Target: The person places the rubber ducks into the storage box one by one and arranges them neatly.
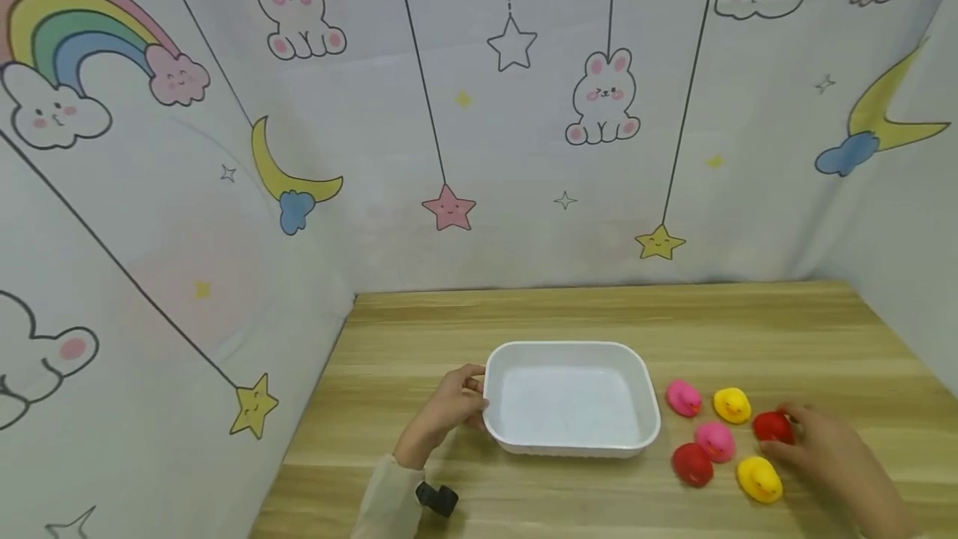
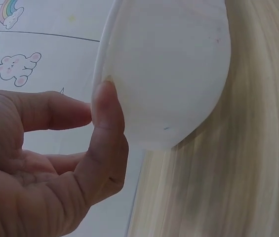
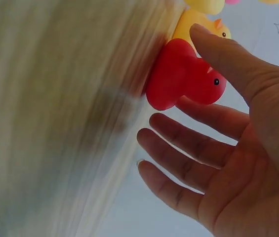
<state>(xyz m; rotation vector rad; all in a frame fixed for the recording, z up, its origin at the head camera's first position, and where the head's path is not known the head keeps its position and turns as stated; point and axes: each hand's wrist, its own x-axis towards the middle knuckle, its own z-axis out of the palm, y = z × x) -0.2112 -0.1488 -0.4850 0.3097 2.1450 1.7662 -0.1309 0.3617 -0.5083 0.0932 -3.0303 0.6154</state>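
A white rectangular tray (image 1: 572, 451) sits on the wooden table, and my left hand (image 1: 451, 400) pinches its left rim. The left wrist view shows thumb and fingertip on either side of the wall of the tray (image 2: 174, 64). Over to the right, my right hand (image 1: 831, 447) is around a red rubber duck (image 1: 773, 427). In the right wrist view the thumb and forefinger are on either side of the red duck (image 3: 171, 74), the other fingers spread loosely; whether they press on it is hard to tell.
Between tray and right hand lie two pink ducks (image 1: 683, 398), two yellow ducks (image 1: 759, 479) and another red duck (image 1: 692, 464). A small black object (image 1: 437, 499) is by the left sleeve. Patterned cloth (image 1: 524, 148) borders the table at the back and sides.
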